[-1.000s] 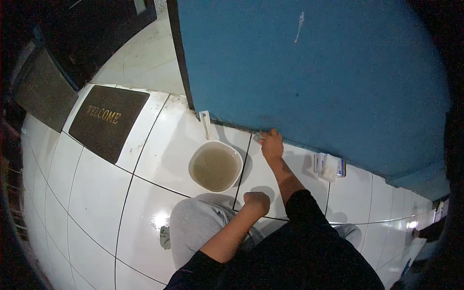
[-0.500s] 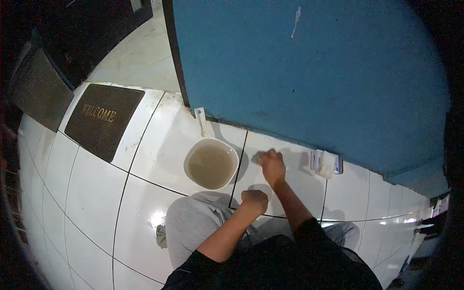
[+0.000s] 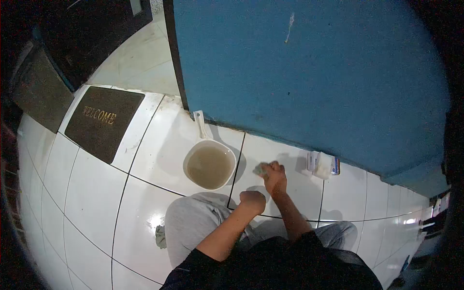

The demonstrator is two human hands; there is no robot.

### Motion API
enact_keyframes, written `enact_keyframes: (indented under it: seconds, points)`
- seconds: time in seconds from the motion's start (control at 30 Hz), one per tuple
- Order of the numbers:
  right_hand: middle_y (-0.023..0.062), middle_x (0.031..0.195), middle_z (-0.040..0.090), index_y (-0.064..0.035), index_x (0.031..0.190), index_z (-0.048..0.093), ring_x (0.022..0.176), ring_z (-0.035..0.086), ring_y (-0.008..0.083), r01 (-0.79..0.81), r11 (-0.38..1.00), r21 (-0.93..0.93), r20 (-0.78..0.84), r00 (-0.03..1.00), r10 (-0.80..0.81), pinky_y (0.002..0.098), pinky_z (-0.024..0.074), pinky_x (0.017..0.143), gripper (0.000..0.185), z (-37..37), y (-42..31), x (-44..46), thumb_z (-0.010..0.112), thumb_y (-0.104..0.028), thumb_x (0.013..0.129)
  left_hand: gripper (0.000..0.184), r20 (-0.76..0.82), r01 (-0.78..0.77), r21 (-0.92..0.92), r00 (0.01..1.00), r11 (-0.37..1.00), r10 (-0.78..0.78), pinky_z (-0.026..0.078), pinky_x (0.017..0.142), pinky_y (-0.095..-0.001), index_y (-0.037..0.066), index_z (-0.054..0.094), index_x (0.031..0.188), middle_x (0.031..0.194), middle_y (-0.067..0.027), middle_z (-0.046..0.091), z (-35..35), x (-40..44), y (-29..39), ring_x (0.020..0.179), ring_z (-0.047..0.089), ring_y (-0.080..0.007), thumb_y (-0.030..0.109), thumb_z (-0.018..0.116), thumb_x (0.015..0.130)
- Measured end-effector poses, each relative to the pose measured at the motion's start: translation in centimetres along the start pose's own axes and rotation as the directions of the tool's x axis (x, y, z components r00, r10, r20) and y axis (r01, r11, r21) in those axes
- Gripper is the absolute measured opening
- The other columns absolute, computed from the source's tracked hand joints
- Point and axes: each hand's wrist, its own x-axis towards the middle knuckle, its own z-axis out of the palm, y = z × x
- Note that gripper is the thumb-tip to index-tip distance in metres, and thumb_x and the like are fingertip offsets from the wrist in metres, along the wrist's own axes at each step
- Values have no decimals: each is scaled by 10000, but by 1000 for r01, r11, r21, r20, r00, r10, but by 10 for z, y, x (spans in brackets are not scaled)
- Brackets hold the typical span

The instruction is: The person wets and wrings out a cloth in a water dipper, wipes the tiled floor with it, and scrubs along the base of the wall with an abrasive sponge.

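Note:
My right hand (image 3: 275, 180) is closed around a small grey-green piece of cloth (image 3: 261, 169), low over the white floor tiles (image 3: 299, 193). The cloth's edge sticks out past the fingertips on the left. Closer to my body, my left hand (image 3: 253, 202) is curled into a fist above my lap; whatever may be inside it is hidden. Left of both hands stands a white dipper (image 3: 185, 166) with murky brownish water (image 3: 210, 165) in it. Its handle (image 3: 199, 124) points toward the blue wall.
Against the blue wall (image 3: 309, 72), on the right, is a small box (image 3: 336, 165) with a whitish block (image 3: 323, 166) at its front. A brown WELCOME mat (image 3: 104, 125) lies at left. Beside my left knee (image 3: 193, 217) lies a crumpled grey-green cloth (image 3: 161, 237).
My right hand has moved slightly down, toward my body, with the cloth. The left fist stays almost in place. The whole view has shifted a little.

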Motion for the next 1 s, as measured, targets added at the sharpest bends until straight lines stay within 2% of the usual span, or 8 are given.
enact_keyframes:
  seconds: [0.1, 0.17, 0.4, 0.47, 0.63, 0.7, 0.87, 1.0]
  points:
    - [72, 920, 469, -176, 1000, 592, 843, 465, 276, 2, 998, 61, 80, 997, -7, 384, 430, 777, 337, -8, -2, -10, 627, -151, 666, 219, -31, -23, -24, 999, 999, 22, 454, 687, -349, 118, 668, 918, 967, -52, 641, 1, -1, 1, 920, 603, -216, 132, 563, 727]
    - [64, 921, 492, -148, 1028, 597, 844, 467, 255, 68, 974, -216, 109, 993, -46, 378, 404, 817, 338, 8, 10, 11, 627, -126, 692, 217, -48, -11, -11, 999, 1000, 11, 454, 694, -359, 112, 667, 912, 953, -52, 642, 1, -3, 2, 918, 604, -218, 133, 570, 719]
    - [60, 954, 503, -174, 966, 611, 873, 482, 296, -49, 998, -26, -72, 996, 47, 393, 468, 735, 249, 32, 34, 103, 608, -146, 718, 222, -56, -30, 12, 998, 999, 31, 454, 709, -353, 111, 664, 920, 964, -55, 640, -5, -8, -3, 948, 592, -223, 132, 512, 760]
    - [61, 979, 511, -159, 969, 611, 883, 479, 297, 58, 982, -177, -114, 990, -79, 384, 457, 746, 250, 50, 50, 101, 610, -155, 720, 234, -64, -57, -49, 997, 997, 54, 488, 723, -408, 41, 650, 870, 926, -156, 629, -10, -10, -3, 881, 611, -281, 115, 520, 690]
    - [66, 967, 503, -161, 986, 607, 886, 480, 284, -112, 993, 37, 50, 993, 110, 356, 459, 758, 256, 6, 20, 38, 590, -134, 732, 239, -71, -64, -52, 996, 997, 61, 486, 740, -410, 41, 652, 877, 934, -147, 630, -4, -7, -3, 891, 610, -277, 122, 523, 693]
    - [63, 917, 499, -173, 974, 608, 856, 487, 273, -40, 990, -136, 144, 988, 60, 349, 457, 759, 247, -8, 11, 11, 589, -125, 733, 242, -44, -74, -49, 996, 996, 72, 485, 743, -411, 36, 651, 879, 935, -146, 630, -3, -4, -2, 890, 610, -278, 121, 522, 694]
    - [79, 913, 501, -144, 957, 619, 826, 487, 257, 88, 995, -43, 101, 991, -83, 368, 439, 740, 268, -9, 15, 14, 652, -138, 691, 240, -100, -65, -60, 993, 996, 59, 485, 731, -410, 35, 651, 876, 925, -150, 631, 6, -2, -2, 878, 612, -281, 131, 513, 705]
    - [117, 890, 523, -127, 951, 626, 860, 503, 269, 3, 1000, 21, -13, 1000, -3, 373, 440, 737, 220, 19, 32, 72, 608, -151, 733, 243, -75, -84, -56, 994, 995, 80, 486, 723, -413, 38, 650, 881, 920, -150, 632, 2, 2, -2, 874, 614, -280, 136, 509, 709]
